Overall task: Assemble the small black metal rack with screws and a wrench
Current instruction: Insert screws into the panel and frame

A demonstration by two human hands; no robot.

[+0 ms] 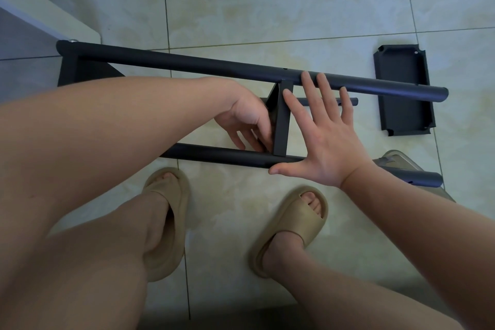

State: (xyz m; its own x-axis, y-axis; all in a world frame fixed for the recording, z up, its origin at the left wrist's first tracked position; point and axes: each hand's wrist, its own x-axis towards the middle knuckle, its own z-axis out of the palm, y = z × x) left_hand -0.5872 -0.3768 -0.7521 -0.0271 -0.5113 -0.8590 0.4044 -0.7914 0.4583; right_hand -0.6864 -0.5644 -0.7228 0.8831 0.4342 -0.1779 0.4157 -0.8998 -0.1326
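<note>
Left hand (246,120): curled at the cross shelf (281,120) — holding what, cannot tell.
Right hand (321,136): splayed flat across both tubes (227,154).
Rack (187,61): on floor (267,21) under both hands.
Risk: shelf shifts off its holes (only a palm steadies it) — screw cross-threads.

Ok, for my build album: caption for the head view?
Left hand grips the middle panel; right hand spreads open across the two tubes.

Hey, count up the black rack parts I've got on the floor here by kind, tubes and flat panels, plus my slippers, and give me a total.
Black tubes: 3
Black flat panels: 3
Tan slippers: 2
Total: 8
</note>
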